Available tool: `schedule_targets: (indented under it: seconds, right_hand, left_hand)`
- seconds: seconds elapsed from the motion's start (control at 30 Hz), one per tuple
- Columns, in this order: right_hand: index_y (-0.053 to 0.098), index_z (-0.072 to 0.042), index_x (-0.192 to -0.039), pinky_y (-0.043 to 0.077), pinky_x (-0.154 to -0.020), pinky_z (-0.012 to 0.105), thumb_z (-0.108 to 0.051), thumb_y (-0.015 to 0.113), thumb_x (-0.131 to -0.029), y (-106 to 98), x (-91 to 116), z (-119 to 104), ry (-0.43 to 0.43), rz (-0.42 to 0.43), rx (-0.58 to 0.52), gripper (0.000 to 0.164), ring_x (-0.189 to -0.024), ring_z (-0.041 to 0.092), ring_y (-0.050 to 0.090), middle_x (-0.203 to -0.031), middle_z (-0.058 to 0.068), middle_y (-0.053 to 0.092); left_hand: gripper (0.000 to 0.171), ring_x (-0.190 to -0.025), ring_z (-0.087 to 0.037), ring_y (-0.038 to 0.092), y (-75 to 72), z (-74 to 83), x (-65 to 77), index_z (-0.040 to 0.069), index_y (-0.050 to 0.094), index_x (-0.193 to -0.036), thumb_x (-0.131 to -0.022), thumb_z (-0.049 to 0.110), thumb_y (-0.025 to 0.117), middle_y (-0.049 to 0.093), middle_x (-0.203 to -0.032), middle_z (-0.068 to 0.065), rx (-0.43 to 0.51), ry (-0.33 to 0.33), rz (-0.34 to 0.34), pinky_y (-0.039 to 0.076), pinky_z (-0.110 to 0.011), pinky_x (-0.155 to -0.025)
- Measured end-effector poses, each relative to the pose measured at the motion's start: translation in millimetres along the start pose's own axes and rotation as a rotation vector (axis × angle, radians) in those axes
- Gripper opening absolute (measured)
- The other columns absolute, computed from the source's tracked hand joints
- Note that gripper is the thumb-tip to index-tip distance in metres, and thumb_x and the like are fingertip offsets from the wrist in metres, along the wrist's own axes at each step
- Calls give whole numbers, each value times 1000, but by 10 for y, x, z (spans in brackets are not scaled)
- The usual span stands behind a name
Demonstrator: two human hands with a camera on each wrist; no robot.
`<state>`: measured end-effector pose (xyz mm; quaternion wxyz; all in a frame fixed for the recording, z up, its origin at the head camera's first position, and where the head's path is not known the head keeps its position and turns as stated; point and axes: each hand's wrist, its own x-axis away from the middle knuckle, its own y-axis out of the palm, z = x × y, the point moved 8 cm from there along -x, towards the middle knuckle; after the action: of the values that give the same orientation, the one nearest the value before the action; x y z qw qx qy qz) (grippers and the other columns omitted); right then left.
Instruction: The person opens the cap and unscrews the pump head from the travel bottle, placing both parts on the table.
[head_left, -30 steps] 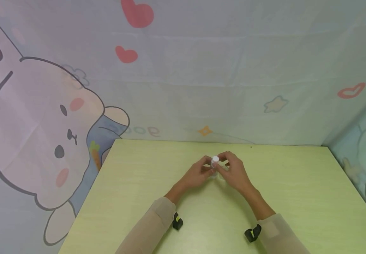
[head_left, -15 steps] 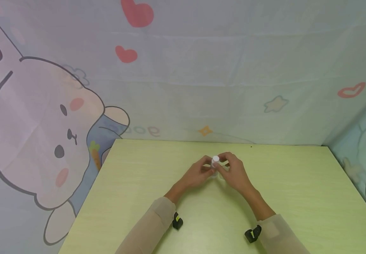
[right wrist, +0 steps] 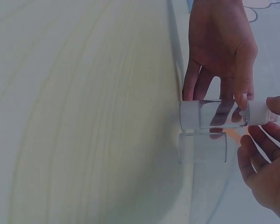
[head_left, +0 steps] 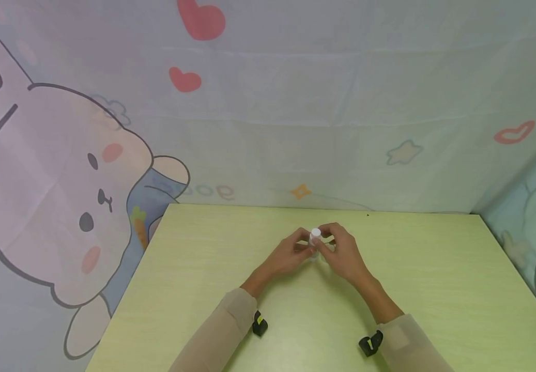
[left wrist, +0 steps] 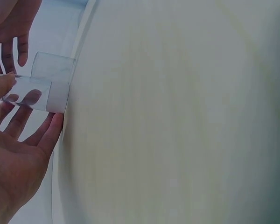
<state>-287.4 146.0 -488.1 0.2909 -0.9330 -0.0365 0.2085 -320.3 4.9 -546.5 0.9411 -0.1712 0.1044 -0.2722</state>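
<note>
A small clear bottle [right wrist: 219, 114] with a white base and a white top [head_left: 315, 233] stands upright on the table. My left hand [head_left: 286, 257] grips its transparent body between thumb and fingers. The thumb and fingers of my right hand [head_left: 343, 254] pinch the white upper part; in the right wrist view the right thumb lies against it. Close beside the bottle stands a clear cylindrical cover [right wrist: 203, 148], apart from both hands. The left wrist view also shows this cover [left wrist: 52, 67] by the white base.
The pale yellow-green table [head_left: 202, 289] spreads out around the hands. Behind it hangs a printed cloth [head_left: 268, 119] with hearts and a rabbit. Each sleeve has a black wrist device [head_left: 259, 325] at its cuff.
The right fingers shift very slightly on the bottle's upper part. Both arms and the bottle keep their places.
</note>
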Motion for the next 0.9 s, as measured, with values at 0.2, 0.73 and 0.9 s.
schedule_targets:
  seconds: [0.2,0.73,0.9]
  right_hand:
    - [64,-2,-123,56,-92,53,-23,74,-103,-3,-12,-2,5,9,-2,30,-113,32,62,-121,13,67]
    - [64,-1,-123,57,-91,54,-14,73,-103,0,-24,-32,-23,0,17,26,-111,34,62,-119,14,68]
    - [63,-1,-125,58,-92,54,-14,70,-104,11,-22,-29,-30,-13,14,25,-112,33,62,-120,13,67]
  left_hand:
    - [20,-127,-28,67,9,-18,-9,20,57,-126,-109,28,63,64,-136,0,14,7,-7,55,-33,-105]
    - [23,-131,-35,63,15,-21,-4,13,56,-130,-109,20,63,61,-141,-7,99,10,-22,55,-40,-107]
    - [22,-131,-35,64,9,-15,-6,14,56,-129,-109,19,63,61,-140,-7,92,6,-20,55,-39,-106]
